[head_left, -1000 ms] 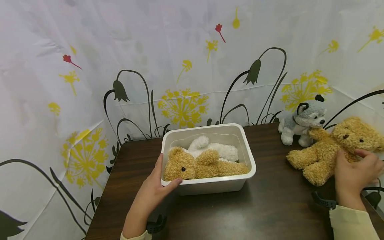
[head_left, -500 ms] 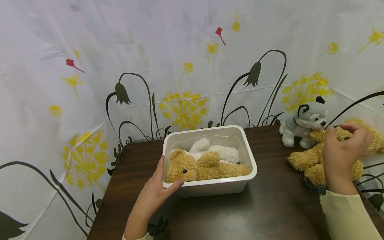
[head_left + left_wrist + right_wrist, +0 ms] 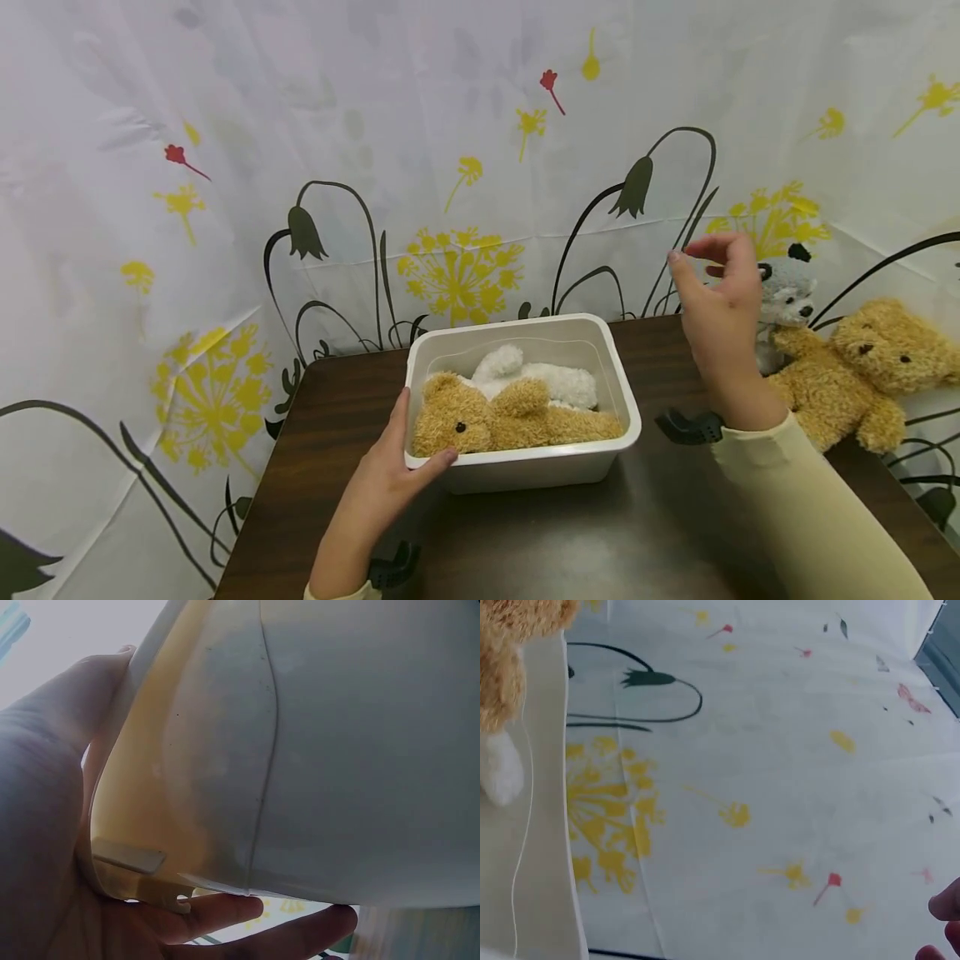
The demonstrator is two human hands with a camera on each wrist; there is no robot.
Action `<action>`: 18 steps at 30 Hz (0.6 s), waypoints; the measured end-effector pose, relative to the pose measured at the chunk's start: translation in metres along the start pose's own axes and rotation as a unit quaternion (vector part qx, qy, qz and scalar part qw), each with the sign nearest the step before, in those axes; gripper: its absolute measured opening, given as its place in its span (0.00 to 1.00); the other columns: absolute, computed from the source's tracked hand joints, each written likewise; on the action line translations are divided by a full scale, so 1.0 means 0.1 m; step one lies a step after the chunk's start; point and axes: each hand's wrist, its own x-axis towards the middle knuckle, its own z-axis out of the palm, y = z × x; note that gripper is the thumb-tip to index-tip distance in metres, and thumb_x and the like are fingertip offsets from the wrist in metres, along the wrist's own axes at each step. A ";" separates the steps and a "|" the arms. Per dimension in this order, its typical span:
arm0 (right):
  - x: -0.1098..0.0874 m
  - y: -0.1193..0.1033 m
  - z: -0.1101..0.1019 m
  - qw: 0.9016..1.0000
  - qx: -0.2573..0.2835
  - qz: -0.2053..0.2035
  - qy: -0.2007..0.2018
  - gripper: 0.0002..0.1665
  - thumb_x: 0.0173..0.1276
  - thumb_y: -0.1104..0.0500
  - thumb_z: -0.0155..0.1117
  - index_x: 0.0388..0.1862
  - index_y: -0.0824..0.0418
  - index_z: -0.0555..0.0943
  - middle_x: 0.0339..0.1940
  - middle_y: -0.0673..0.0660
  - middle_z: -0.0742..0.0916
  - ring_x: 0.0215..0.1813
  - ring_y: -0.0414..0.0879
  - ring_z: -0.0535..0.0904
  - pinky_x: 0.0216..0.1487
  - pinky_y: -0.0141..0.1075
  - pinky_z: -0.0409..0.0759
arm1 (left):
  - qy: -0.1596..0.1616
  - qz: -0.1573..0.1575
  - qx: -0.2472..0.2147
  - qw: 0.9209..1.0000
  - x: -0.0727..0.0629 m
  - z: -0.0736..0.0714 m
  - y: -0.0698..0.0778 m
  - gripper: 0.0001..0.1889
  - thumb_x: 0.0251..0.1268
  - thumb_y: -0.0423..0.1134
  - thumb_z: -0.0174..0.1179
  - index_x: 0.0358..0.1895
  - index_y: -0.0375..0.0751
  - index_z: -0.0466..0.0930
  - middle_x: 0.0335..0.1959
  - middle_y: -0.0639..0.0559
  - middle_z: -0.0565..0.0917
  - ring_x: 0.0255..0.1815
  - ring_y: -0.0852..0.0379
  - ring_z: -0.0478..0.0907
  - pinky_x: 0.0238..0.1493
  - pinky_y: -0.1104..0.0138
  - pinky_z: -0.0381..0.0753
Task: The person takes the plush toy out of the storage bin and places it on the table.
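In the head view, grips the near left corner of the white tub with the left hand, thumb laid over the front rim and fingers along the left side. Stands the tub on the dark wood-grained bench. Shows inside it a golden bear lying along the near wall, head toward the left end, and a white plush toy just behind. Holds the right hand up in the air to the right of the tub and apart from it, fingers loosely bent, thumb and forefinger parted, clasping nothing. Partly hides a grey-and-white plush toy behind that hand, with a second golden bear beside it at the right; cannot tell any contact between these two. Wears a dark band on each wrist and pale yellow sleeves. Has a flower-printed cloth beyond the bench. In the left wrist view, clasps the tub close up, thumb at the rim, two fingertips below against the outer wall. In the right wrist view, catches the tub's wall at the left edge, golden and white fur within, then a broad stretch of printed cloth, and only the right fingertips at the lower right; cannot tell their full pose from there.
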 end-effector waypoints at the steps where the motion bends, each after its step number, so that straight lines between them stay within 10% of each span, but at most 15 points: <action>1: 0.00 -0.01 0.10 1.000 0.005 -0.009 -0.016 0.12 0.76 0.60 0.71 0.51 0.64 0.80 0.48 0.45 0.81 0.56 0.38 0.76 0.62 0.36 0.65 | 0.001 -0.001 -0.001 1.000 -0.01 0.00 0.00 0.65 0.63 0.81 0.64 0.92 0.63 0.33 0.88 0.37 0.62 0.80 0.33 0.73 0.70 0.33 0.77; 7: -0.01 -0.09 0.79 0.979 0.033 -0.105 -0.174 0.12 0.76 0.62 0.72 0.50 0.68 0.80 0.48 0.58 0.84 0.55 0.45 0.79 0.61 0.42 0.73 | 0.003 -0.006 -0.002 1.000 -0.02 -0.01 -0.01 0.65 0.62 0.81 0.64 0.92 0.64 0.33 0.88 0.37 0.63 0.79 0.32 0.74 0.69 0.32 0.77; 12: -0.13 -0.12 1.30 0.914 0.012 -0.217 -0.342 0.13 0.76 0.60 0.74 0.51 0.63 0.80 0.50 0.59 0.84 0.57 0.52 0.80 0.62 0.50 0.78 | 0.009 -0.001 -0.002 1.000 -0.02 0.00 -0.04 0.64 0.63 0.81 0.64 0.92 0.65 0.33 0.87 0.37 0.64 0.78 0.32 0.75 0.68 0.32 0.78; 18: -0.37 -0.11 1.58 0.845 -0.023 -0.249 -0.472 0.22 0.73 0.51 0.79 0.56 0.58 0.79 0.53 0.55 0.85 0.59 0.49 0.81 0.66 0.46 0.80 | 0.010 0.006 -0.015 1.000 -0.01 0.01 -0.04 0.64 0.61 0.81 0.66 0.92 0.66 0.36 0.86 0.40 0.67 0.77 0.36 0.77 0.69 0.34 0.77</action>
